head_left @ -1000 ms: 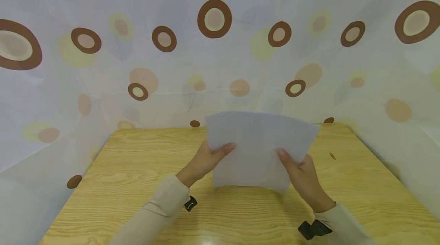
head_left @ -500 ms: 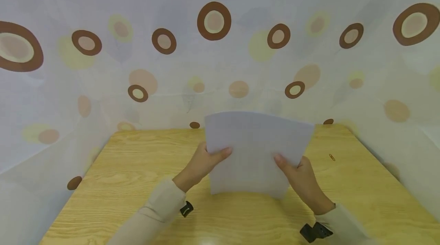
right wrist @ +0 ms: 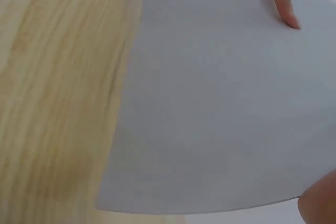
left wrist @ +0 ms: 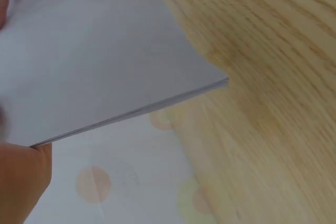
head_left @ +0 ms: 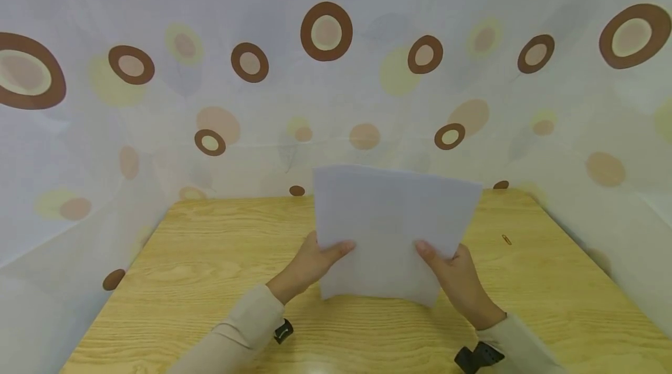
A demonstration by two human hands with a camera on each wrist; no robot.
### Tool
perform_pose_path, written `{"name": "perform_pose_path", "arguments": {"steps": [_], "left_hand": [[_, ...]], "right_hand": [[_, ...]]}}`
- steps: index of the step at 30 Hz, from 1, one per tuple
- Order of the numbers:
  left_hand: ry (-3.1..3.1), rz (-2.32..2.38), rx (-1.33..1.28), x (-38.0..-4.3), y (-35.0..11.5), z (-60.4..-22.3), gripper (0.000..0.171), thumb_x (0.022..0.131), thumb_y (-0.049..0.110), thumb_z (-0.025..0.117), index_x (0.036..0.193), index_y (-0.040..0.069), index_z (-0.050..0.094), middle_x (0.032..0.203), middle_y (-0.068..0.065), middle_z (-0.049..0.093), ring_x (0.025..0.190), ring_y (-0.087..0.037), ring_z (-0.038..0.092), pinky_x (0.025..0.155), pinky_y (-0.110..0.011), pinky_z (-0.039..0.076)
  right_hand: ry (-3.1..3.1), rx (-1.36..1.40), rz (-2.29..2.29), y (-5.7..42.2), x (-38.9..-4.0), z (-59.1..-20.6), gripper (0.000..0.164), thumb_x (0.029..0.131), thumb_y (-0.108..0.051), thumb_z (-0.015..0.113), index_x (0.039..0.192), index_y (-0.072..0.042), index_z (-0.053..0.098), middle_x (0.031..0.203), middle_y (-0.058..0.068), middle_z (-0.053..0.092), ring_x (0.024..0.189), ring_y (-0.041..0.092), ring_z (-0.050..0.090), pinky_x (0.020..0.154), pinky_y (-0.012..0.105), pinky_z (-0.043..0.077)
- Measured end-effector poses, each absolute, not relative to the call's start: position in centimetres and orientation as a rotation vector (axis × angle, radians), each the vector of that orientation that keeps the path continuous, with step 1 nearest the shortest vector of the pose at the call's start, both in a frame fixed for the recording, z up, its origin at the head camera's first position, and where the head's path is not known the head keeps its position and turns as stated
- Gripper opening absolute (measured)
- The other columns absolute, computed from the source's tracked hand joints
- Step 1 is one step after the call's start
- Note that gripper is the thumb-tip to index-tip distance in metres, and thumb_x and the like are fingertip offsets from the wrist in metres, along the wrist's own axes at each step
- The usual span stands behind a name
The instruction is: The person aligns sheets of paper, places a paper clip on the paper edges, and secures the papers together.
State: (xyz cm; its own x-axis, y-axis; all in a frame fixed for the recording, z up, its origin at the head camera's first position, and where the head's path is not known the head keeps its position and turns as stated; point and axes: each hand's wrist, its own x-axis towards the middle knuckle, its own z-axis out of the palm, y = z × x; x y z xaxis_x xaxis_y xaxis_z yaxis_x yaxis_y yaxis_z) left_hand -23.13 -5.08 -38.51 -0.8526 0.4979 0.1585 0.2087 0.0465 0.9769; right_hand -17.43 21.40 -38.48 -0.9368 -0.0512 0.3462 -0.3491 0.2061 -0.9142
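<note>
A stack of white paper sheets [head_left: 388, 228] is held up off the table between both hands, its near face blank. My left hand [head_left: 312, 263] grips the left edge, thumb on the near face and fingers hidden behind. On the opposite edge, my right hand [head_left: 459, 280] pinches the sheets the same way. Several layers show along the edge of the paper [left wrist: 105, 77] in the left wrist view. In the right wrist view the paper [right wrist: 220, 103] bows slightly, with the left thumb [right wrist: 286, 3] lying on it. An orange paper clip [head_left: 506, 240] lies on the table to the right.
The wood-grain table [head_left: 220, 245] spreads under the hands. A white curtain [head_left: 336, 100] with brown and beige circles hangs behind and along both sides. Dark straps [head_left: 478, 356] sit at the wrists.
Both hands have moved slightly down along the sheets' edges, and the thumbs sit a little lower. The stack's lower edge has come nearer. The paper clip stays put.
</note>
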Motion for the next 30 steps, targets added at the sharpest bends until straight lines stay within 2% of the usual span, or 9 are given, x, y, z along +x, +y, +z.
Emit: {"name": "perform_pose_path", "arguments": {"steps": [6, 10, 16, 20, 25, 30], "left_hand": [[2.169, 1.952, 0.731, -23.0, -5.0, -37.3, 0.035, 0.094, 0.030, 0.063, 0.121, 0.011, 0.053, 0.120, -0.009, 0.060, 0.108, -0.022, 0.060, 0.090, -0.039, 0.050], [2.164, 1.977, 0.801, -22.9, -5.1, -36.7, 0.034, 0.095, 0.028, 0.062, 0.124, 0.012, 0.051, 0.121, -0.010, 0.060, 0.108, -0.025, 0.063, 0.088, -0.041, 0.052], [2.166, 1.911, 0.734, -23.2, -5.6, -38.6, 0.046, 0.093, 0.029, 0.065, 0.133, 0.012, 0.050, 0.132, -0.008, 0.055, 0.123, -0.025, 0.052, 0.100, -0.048, 0.043], [2.152, 1.857, 0.707, -23.3, -6.0, -39.9, 0.045, 0.092, 0.027, 0.066, 0.132, 0.012, 0.052, 0.133, -0.008, 0.055, 0.126, -0.026, 0.049, 0.102, -0.050, 0.040], [2.130, 1.858, 0.739, -23.4, -6.3, -39.8, 0.039, 0.093, 0.025, 0.065, 0.128, 0.009, 0.055, 0.127, -0.009, 0.060, 0.121, -0.024, 0.053, 0.099, -0.044, 0.043], [2.134, 1.902, 0.812, -23.5, -6.8, -37.5, 0.038, 0.094, 0.029, 0.063, 0.124, 0.005, 0.059, 0.120, -0.011, 0.065, 0.110, -0.022, 0.061, 0.091, -0.039, 0.050]], "right_hand": [[-2.167, 0.501, 1.744, 21.1, -17.9, -37.0, 0.018, 0.100, -0.009, 0.050, 0.113, 0.000, 0.058, 0.102, 0.000, 0.070, 0.090, 0.018, 0.069, 0.073, 0.034, 0.057], [-2.140, 0.517, 1.756, 21.0, -18.4, -36.7, 0.019, 0.100, -0.009, 0.050, 0.113, 0.002, 0.057, 0.104, 0.000, 0.069, 0.091, 0.018, 0.069, 0.074, 0.034, 0.057], [-2.240, 0.357, 1.906, 21.4, -18.7, -38.8, 0.024, 0.099, -0.019, 0.054, 0.116, -0.001, 0.058, 0.105, -0.004, 0.068, 0.095, 0.015, 0.067, 0.079, 0.031, 0.055], [-2.297, 0.327, 1.960, 21.6, -18.6, -40.3, 0.029, 0.099, -0.019, 0.054, 0.118, 0.002, 0.056, 0.106, -0.005, 0.067, 0.097, 0.014, 0.065, 0.081, 0.029, 0.053], [-2.307, 0.338, 1.964, 21.5, -18.4, -40.7, 0.028, 0.099, -0.018, 0.054, 0.117, 0.004, 0.056, 0.107, -0.006, 0.067, 0.098, 0.014, 0.066, 0.082, 0.029, 0.053], [-2.298, 0.365, 1.953, 21.5, -18.4, -40.7, 0.027, 0.099, -0.016, 0.054, 0.116, 0.005, 0.056, 0.106, -0.006, 0.068, 0.097, 0.015, 0.066, 0.081, 0.030, 0.054]]}}
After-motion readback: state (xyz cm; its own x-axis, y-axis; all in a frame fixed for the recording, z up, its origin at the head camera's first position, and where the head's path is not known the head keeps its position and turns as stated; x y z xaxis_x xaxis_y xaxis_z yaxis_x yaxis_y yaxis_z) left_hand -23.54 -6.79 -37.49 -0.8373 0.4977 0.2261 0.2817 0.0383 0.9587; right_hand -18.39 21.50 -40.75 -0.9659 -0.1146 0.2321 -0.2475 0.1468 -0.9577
